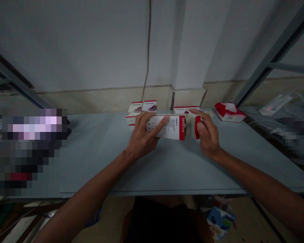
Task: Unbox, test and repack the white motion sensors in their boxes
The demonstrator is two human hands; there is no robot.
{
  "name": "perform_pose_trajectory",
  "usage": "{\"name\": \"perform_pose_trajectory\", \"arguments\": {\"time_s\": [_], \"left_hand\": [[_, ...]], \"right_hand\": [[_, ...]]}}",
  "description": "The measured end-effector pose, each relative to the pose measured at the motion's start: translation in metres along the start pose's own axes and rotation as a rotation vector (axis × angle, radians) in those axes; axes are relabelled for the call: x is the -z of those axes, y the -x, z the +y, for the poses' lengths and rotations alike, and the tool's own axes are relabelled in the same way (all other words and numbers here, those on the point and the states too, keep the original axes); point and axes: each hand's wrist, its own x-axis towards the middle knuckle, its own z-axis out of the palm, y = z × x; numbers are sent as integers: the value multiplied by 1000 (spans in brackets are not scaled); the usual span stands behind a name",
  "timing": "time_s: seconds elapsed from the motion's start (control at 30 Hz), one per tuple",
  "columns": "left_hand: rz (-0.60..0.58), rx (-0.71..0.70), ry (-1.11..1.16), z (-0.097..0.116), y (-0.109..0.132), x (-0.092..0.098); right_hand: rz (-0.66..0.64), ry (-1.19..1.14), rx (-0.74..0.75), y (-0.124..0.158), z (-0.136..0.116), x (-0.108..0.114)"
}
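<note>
Held sideways above the table is a white and red detector box, printed with dark text and the word DETECTOR on its red end band. My left hand grips its left part, fingers over the top and one finger along the printed side. At the right end, my right hand pinches the red end flap, which stands out from the box's open end. Whatever lies inside the box is hidden. Behind my hands stand similar white and red boxes, two at the left and two more partly covered.
The blue-grey table runs along a pale wall with a hanging cable. A red and white tissue-like pack lies at the back right. Metal frame posts and a white power strip are farther right. Blurred-out things fill the left.
</note>
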Motion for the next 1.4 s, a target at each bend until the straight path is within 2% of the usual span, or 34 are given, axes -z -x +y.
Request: {"name": "perform_pose_trajectory", "arguments": {"time_s": [0.2,0.27,0.4,0.63,0.8,0.97,1.1,1.23,1.3,1.4], "left_hand": [[28,67,-106,-10,0,3],[30,74,-118,-10,0,5],[38,54,-126,-8,0,5],[26,45,-101,-1,2,0],[47,52,-105,-1,3,-1],[88,-43,-161,-5,3,2],[118,-116,-198,-6,3,8],[114,-208,-286,-5,5,13],[90,-216,-293,-7,4,15],[63,-147,-228,-12,-1,20]], "right_hand": [[-83,162,218,-1,3,-1],[-106,214,227,-1,2,-2],[-120,164,158,-5,-3,-3],[-68,157,65,-13,-5,-5],[-9,73,-94,-9,-1,-5],[-105,69,-116,-9,5,-5],[-128,36,-238,-11,4,-5],[-229,-41,-315,-15,2,-6],[-191,22,-276,-18,2,-4],[-32,125,-182,-25,5,4]]}}
